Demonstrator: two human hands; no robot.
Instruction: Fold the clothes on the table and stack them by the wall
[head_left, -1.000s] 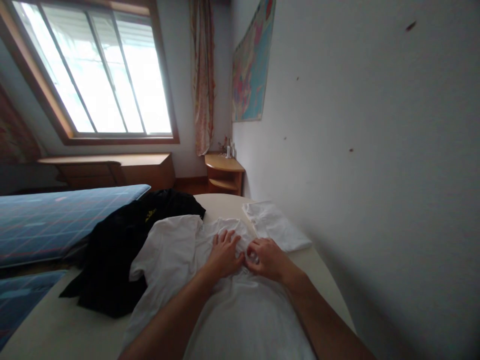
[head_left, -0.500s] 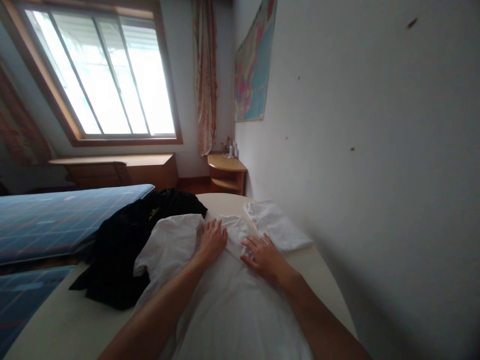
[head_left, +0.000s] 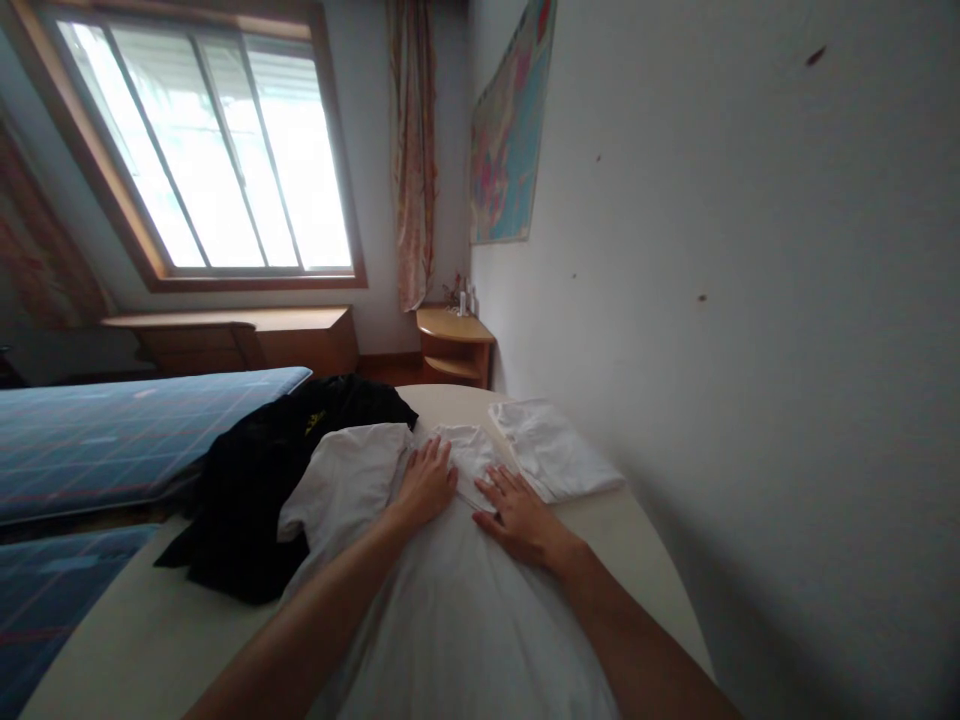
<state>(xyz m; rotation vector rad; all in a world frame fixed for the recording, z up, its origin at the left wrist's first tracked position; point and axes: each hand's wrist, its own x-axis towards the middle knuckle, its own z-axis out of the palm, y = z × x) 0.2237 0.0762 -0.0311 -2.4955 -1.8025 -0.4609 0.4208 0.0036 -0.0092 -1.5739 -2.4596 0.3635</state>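
Note:
A white T-shirt (head_left: 457, 610) is spread over the round table, its collar at the far end and one sleeve out to the left. My left hand (head_left: 427, 485) lies on the shirt beside the collar, palm down with fingers stretched out. Opposite it, my right hand (head_left: 517, 515) rests flat on the right shoulder part, fingers a little spread. The right sleeve looks folded inward under or near this hand; its edge is partly hidden. Just beyond my right hand lies a folded white garment (head_left: 559, 450).
The cream round table (head_left: 667, 570) carries a crumpled black garment (head_left: 255, 500) at the left. Behind it is a blue plaid mattress (head_left: 112, 440). A white wall (head_left: 712, 400) runs close along the right. A wooden corner shelf (head_left: 454, 325) stands at the back.
My right hand has shifted slightly left and pressed flatter onto the shirt. The left hand stays almost in place, and the camera view has moved a little.

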